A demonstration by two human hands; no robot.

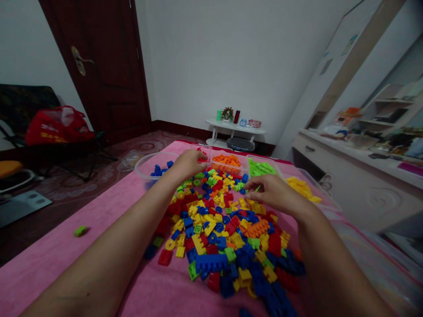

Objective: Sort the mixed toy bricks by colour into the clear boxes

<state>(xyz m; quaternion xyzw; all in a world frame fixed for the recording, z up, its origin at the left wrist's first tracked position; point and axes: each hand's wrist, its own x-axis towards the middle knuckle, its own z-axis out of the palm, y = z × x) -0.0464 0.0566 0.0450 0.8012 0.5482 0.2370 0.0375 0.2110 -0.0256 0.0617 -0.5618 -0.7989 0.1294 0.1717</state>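
Observation:
A heap of small plastic building bricks (228,233) in red, yellow, blue, green and orange lies on a pink cloth (66,251). My left hand (189,164) reaches over the far edge of the heap, fingers curled, beside a clear tub with red bricks (204,152); what it holds is hidden. My right hand (272,192) hovers over the heap's far right, fingers pinched near a thin green piece (257,188).
Clear tubs stand along the far edge: blue bricks (158,169), orange (228,160), green (261,167), yellow (302,187). A stray green brick (79,230) lies left. A white dresser (357,176), low white table (235,127), dark door (105,66) and red bag (56,125) surround.

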